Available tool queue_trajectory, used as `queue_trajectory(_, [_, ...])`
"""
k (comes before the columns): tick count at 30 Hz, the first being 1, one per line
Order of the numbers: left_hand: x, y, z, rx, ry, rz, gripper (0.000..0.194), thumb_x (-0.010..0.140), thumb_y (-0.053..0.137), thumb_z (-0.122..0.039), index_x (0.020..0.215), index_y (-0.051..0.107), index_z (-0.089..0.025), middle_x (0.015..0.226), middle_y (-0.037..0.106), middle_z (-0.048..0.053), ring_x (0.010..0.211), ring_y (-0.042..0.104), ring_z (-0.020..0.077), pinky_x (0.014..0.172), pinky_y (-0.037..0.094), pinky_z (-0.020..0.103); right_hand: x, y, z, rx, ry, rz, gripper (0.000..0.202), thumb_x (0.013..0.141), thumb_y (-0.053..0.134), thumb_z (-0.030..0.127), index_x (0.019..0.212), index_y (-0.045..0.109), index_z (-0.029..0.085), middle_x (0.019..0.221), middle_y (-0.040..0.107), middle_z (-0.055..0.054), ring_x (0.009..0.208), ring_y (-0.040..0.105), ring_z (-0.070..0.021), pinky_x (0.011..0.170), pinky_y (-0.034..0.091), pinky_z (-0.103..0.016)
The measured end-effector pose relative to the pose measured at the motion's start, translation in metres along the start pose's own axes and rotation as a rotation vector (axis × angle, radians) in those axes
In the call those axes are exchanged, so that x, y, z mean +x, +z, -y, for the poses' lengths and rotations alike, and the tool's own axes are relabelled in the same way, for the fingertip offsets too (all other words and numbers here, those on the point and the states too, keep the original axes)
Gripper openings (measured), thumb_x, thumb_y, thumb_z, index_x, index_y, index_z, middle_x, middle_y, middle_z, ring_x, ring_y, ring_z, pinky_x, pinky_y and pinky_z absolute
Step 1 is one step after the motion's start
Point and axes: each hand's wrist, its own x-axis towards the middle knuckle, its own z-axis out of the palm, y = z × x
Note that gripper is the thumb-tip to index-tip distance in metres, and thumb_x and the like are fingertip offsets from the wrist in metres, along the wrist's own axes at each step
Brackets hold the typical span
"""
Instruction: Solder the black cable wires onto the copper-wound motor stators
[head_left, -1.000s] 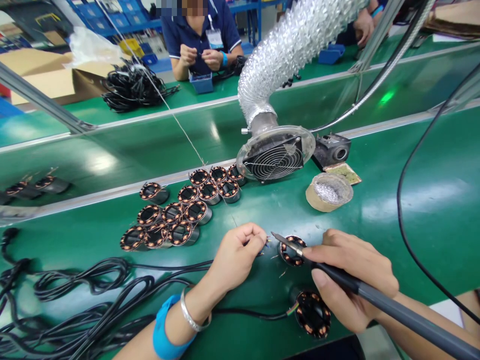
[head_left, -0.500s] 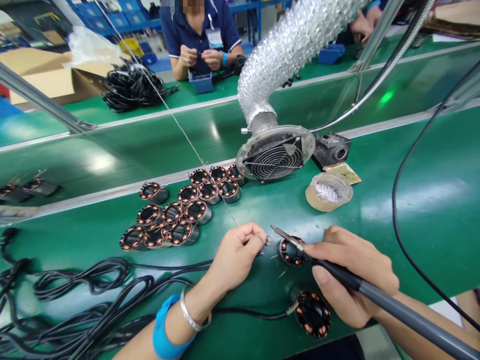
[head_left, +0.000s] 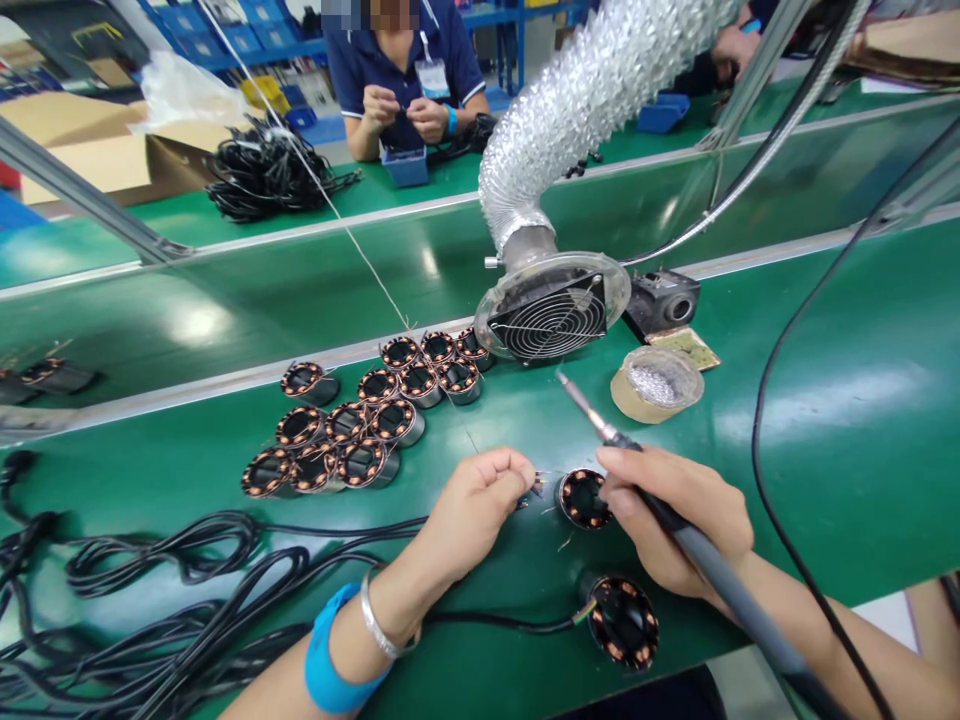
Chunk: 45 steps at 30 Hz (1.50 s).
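Note:
My left hand (head_left: 487,500) is closed in a pinch on the thin wires (head_left: 537,484) at a cable's end, their tips poking out to the right. A soldering iron (head_left: 667,515) is gripped in my right hand (head_left: 675,510), its tip pointing up and left below the fan. Between my hands stands a copper-wound motor stator (head_left: 583,498), partly covered by my right fingers. Nearer to me lies a second stator (head_left: 624,622) with a black cable (head_left: 517,627) joined to it by coloured wires. A thin strand of solder wire (head_left: 471,437) runs down toward my left hand.
Several stators (head_left: 367,465) stand grouped at the back left. A fume fan (head_left: 555,320) hangs from a silver duct (head_left: 577,110). Behind my right hand are a round tub (head_left: 651,392) and an iron stand (head_left: 667,300). Coiled black cables (head_left: 202,610) cover the left. A person (head_left: 409,80) sits opposite.
The soldering iron has swung up and away from the wires, its tip now farther back toward the fan. My left hand has stayed nearly still.

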Motion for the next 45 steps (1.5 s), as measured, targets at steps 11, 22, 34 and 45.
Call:
queue_trajectory(11, [-0.008,-0.001,-0.002,0.017,0.065,0.183,0.031,0.087,0.055,-0.045,0.072,0.049,-0.018,0.05,0.033,-0.011,0.044,0.019,0.0067,0.043,0.016,0.021,0.007,0.014,-0.011,0.023,0.048,0.159,0.024,0.085,0.06,0.005,0.104,0.066,0.018,0.078,0.071,-0.002,0.062,0.059,-0.0126,0.059,0.05,-0.025])
queue_trajectory(22, [-0.021,-0.004,-0.015,0.488,0.259,0.112,0.021,0.096,0.047,-0.031,0.083,0.058,-0.018,0.074,0.063,0.0,0.072,0.054,0.0146,0.07,0.039,0.026,0.011,0.013,-0.004,0.122,-0.042,0.123,0.025,0.084,0.058,0.002,0.101,0.065,0.019,0.075,0.072,-0.001,0.056,0.055,-0.0115,0.055,0.046,-0.024])
queue_trajectory(34, [-0.012,0.007,-0.001,-0.153,-0.156,0.109,0.029,0.079,0.061,-0.046,0.072,0.05,-0.02,0.041,0.033,-0.013,0.036,0.011,0.0049,0.036,0.006,0.02,-0.001,0.023,0.0,0.026,-0.065,0.016,0.027,0.083,0.056,0.0,0.101,0.064,0.02,0.069,0.064,-0.001,0.057,0.051,-0.0128,0.054,0.045,-0.025])
queue_trajectory(45, [-0.013,0.018,0.004,-0.186,-0.076,-0.096,0.024,0.071,0.064,-0.039,0.067,0.05,-0.019,0.042,0.028,-0.013,0.038,0.013,0.0033,0.037,0.01,0.017,-0.005,0.02,-0.002,0.092,0.153,0.158,0.032,0.083,0.057,0.006,0.111,0.057,0.021,0.083,0.068,0.0,0.07,0.063,-0.0127,0.066,0.054,-0.025])
